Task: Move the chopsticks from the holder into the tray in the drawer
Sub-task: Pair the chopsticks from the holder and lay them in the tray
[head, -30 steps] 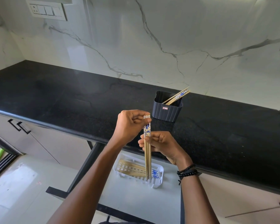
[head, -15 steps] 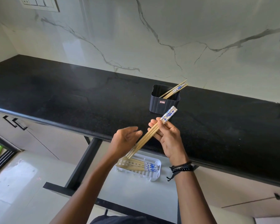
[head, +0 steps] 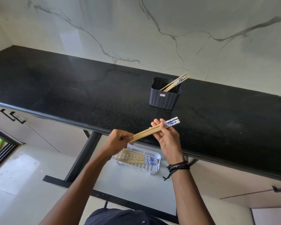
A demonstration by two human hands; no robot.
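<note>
The left hand and right hand both grip a bundle of blue-patterned bamboo chopsticks above the white slatted plastic tray in the open drawer

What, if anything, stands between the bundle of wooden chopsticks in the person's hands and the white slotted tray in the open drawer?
Nothing visible does. The wooden chopsticks with blue-patterned ends are held by the left hand and right hand above the white slotted plastic tray, which lies open-topped, holding other chopsticks flat.
</note>
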